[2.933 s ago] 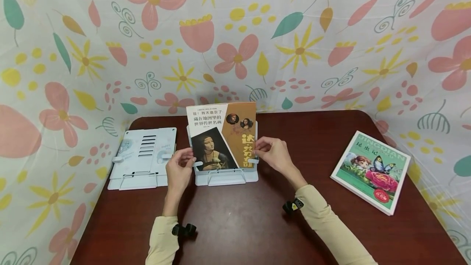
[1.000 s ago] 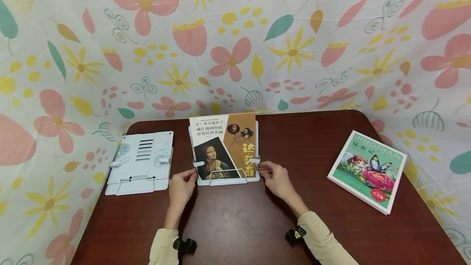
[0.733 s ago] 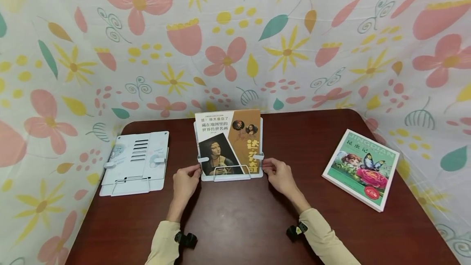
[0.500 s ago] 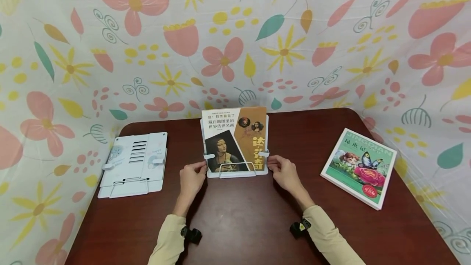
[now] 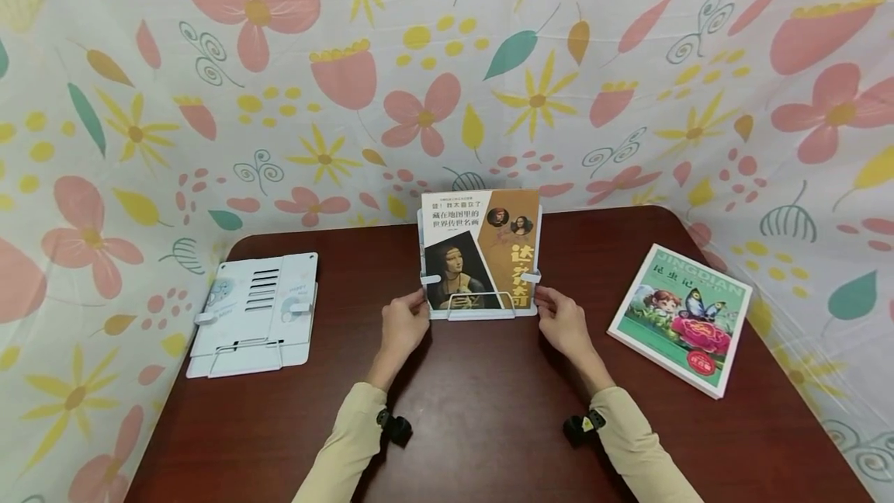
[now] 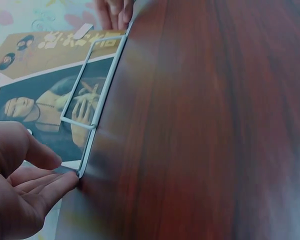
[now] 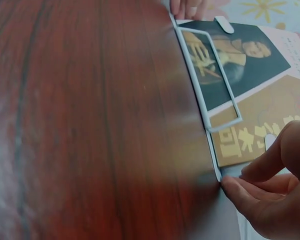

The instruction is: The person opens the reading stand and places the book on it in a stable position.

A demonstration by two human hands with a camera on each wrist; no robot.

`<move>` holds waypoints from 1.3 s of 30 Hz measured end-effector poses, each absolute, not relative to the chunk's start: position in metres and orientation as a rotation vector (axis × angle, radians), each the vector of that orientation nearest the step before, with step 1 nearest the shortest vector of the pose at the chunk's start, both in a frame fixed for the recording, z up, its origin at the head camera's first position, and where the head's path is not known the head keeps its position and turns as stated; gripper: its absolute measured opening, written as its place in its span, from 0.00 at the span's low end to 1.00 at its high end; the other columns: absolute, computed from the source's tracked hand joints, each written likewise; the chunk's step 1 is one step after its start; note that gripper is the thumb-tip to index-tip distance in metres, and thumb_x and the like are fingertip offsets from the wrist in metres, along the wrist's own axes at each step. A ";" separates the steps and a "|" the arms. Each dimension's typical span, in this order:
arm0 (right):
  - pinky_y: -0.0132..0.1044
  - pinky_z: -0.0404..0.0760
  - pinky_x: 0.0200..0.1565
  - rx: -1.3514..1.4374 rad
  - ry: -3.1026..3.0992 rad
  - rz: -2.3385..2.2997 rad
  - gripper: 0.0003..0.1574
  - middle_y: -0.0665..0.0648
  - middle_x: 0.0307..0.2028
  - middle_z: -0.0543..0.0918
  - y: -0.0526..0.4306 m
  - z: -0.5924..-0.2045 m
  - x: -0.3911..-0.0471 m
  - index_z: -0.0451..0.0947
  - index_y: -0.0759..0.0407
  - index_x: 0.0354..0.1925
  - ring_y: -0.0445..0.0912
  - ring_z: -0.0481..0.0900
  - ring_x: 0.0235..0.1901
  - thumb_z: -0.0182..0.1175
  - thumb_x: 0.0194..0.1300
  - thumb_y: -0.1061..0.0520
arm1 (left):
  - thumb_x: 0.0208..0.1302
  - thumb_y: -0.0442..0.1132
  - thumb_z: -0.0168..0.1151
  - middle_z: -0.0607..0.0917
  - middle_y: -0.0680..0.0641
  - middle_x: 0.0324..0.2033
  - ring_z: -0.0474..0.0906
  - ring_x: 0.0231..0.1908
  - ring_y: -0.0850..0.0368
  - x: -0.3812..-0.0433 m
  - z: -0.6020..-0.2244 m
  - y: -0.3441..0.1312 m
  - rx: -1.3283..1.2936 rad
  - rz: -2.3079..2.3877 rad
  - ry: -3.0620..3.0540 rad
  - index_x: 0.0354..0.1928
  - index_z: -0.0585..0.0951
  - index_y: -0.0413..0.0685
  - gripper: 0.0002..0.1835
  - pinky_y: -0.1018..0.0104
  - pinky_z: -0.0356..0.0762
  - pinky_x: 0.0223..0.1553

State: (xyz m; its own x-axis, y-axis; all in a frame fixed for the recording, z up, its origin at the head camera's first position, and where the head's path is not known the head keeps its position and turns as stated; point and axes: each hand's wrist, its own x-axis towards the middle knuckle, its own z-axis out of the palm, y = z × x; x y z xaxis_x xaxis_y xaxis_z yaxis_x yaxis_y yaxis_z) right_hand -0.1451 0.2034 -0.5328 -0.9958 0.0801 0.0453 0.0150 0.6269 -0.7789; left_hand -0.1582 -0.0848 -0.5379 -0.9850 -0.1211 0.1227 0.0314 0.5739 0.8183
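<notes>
A white book stand point(image 5: 482, 315) stands tilted back near the middle of the table, bearing a paperback book point(image 5: 513, 243) with a portrait painting on its cover. Two white side clips and a wire rest hold the book's front. My left hand point(image 5: 405, 324) pinches the stand's lower left corner, thumb in front; the left wrist view shows the left hand point(image 6: 25, 175) close up there. On the other side my right hand point(image 5: 564, 326) pinches the lower right corner, and in the right wrist view the right hand's point(image 7: 275, 185) thumb and fingers meet at that edge.
A second white book stand point(image 5: 282, 324) lies folded at the left of the table. At the right lies a thick green book point(image 5: 684, 317) with a butterfly on its cover. A flowered cloth point(image 5: 419, 99) hangs behind the brown table point(image 5: 482, 410).
The hands have moved from higher on the book's sides down to the stand's lower corners. Since then the stand with the book has shifted right and towards the back.
</notes>
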 end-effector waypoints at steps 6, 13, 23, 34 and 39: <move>0.51 0.80 0.59 -0.071 -2.747 1.371 0.31 0.73 0.62 0.78 0.211 -0.535 -0.149 0.67 0.72 0.69 0.61 0.78 0.62 0.53 0.70 0.66 | 0.65 0.34 0.64 0.90 0.42 0.45 0.89 0.46 0.52 -0.166 -0.537 -0.065 0.049 -1.473 -2.654 0.60 0.83 0.43 0.21 0.55 0.86 0.49; 0.52 0.80 0.59 -0.085 -2.773 1.371 0.38 0.75 0.68 0.69 0.222 -0.540 -0.159 0.58 0.71 0.74 0.62 0.74 0.66 0.56 0.70 0.64 | 0.65 0.36 0.62 0.88 0.40 0.50 0.88 0.49 0.51 -0.178 -0.538 -0.051 -0.020 -1.585 -2.653 0.63 0.80 0.40 0.23 0.59 0.85 0.50; 0.55 0.79 0.59 -0.099 -2.775 1.312 0.42 0.75 0.68 0.70 0.232 -0.544 -0.171 0.56 0.70 0.76 0.63 0.73 0.66 0.58 0.70 0.61 | 0.66 0.34 0.60 0.85 0.39 0.57 0.84 0.56 0.50 -0.186 -0.540 -0.043 -0.057 -1.746 -2.628 0.67 0.77 0.39 0.26 0.60 0.82 0.55; 0.55 0.80 0.59 -0.108 -2.773 1.338 0.38 0.76 0.68 0.70 0.223 -0.539 -0.162 0.57 0.71 0.74 0.63 0.72 0.67 0.56 0.72 0.61 | 0.70 0.30 0.57 0.84 0.39 0.58 0.82 0.59 0.50 -0.178 -0.549 -0.073 -0.301 -1.859 -2.677 0.67 0.76 0.38 0.24 0.61 0.80 0.58; 0.57 0.81 0.57 0.007 -2.869 1.216 0.32 0.77 0.57 0.79 0.193 -0.516 -0.143 0.64 0.76 0.64 0.65 0.81 0.58 0.58 0.70 0.59 | 0.72 0.28 0.55 0.88 0.34 0.49 0.88 0.47 0.46 -0.168 -0.545 -0.111 -0.376 -2.009 -2.683 0.61 0.80 0.33 0.18 0.63 0.87 0.45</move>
State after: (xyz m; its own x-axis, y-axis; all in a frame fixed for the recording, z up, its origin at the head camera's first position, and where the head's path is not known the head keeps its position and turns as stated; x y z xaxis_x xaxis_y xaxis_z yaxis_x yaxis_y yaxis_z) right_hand -0.1427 0.1927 -0.5164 -0.9997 0.0058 0.0254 -0.0142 0.6953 -0.7186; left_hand -0.1680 -0.1112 -0.5454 -0.9489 0.3114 -0.0513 0.0384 0.2752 0.9606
